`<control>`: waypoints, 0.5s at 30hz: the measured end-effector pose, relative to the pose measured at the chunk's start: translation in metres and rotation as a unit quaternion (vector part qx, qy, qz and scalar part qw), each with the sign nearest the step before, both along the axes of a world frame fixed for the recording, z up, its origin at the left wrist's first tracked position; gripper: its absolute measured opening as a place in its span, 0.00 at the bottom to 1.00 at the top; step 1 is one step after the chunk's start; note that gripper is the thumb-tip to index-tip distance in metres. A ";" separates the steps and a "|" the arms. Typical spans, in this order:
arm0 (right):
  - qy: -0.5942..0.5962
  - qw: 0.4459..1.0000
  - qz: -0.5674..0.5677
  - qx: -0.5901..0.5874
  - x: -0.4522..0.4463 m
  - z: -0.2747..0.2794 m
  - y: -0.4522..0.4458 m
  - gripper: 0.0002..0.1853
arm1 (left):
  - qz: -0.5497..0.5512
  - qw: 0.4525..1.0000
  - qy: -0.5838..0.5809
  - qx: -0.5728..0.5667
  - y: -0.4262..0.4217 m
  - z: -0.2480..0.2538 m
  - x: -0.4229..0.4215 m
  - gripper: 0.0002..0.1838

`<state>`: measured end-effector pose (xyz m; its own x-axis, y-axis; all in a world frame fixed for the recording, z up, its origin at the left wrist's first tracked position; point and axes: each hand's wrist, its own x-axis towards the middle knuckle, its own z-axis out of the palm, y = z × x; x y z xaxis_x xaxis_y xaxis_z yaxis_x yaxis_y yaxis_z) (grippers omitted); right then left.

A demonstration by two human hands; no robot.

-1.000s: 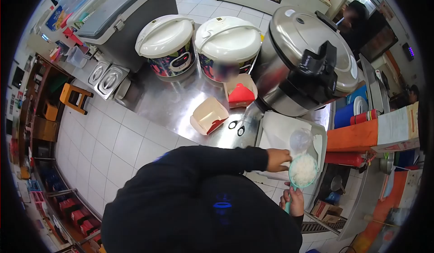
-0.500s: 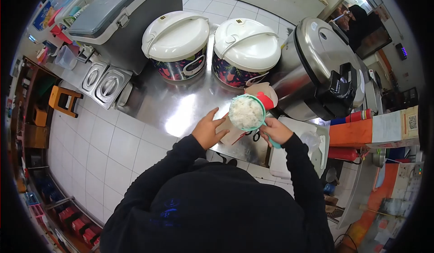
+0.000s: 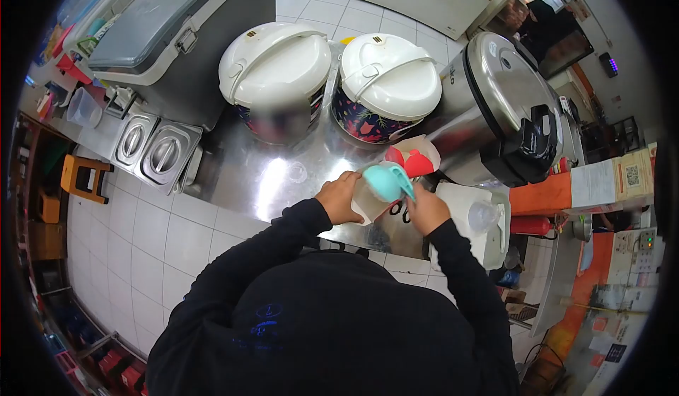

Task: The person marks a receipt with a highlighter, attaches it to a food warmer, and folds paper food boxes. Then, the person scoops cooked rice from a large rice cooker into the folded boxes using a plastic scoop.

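My right hand (image 3: 428,212) grips the handle of a turquoise scoop (image 3: 385,183), now turned over so that its rounded underside faces up. Below it is a piece of brownish paper (image 3: 366,206), a wrapper or an opened box. My left hand (image 3: 341,198) is closed on the left edge of this paper. Any rice under the scoop is hidden from me. Just behind the scoop, a red utensil (image 3: 417,162) lies by another piece of brown paper (image 3: 424,148). Black scissor handles (image 3: 399,213) show between the paper and my right hand.
Two white-lidded rice containers (image 3: 276,60) (image 3: 389,78) stand at the back of the steel table (image 3: 240,184). A large steel cooker (image 3: 506,106) is on the right, a grey cooler box (image 3: 177,35) on the left. Lidded steel pans (image 3: 166,154) sit at the left edge, a white tub (image 3: 463,244) at front right.
The scoop, upright with white rice half a second ago, has been tipped over above the paper. My left hand went from spread fingers to holding the paper's edge.
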<state>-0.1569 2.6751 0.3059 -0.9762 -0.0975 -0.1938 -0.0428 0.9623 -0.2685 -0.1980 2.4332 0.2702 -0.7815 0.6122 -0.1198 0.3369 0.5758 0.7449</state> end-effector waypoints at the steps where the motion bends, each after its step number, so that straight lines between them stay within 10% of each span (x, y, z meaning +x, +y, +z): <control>1: 0.022 0.999 -0.013 0.025 0.007 -0.002 -0.009 0.15 | 0.005 1.000 0.000 0.015 -0.001 -0.006 -0.002 0.51; 11: 0.101 0.994 -0.038 0.010 0.021 0.023 -0.009 0.24 | -0.024 0.999 -0.004 0.035 -0.007 -0.006 -0.001 0.52; 15: -0.044 0.989 0.070 0.120 0.004 0.070 -0.013 0.21 | -0.027 0.999 0.012 0.034 -0.007 -0.004 0.005 0.51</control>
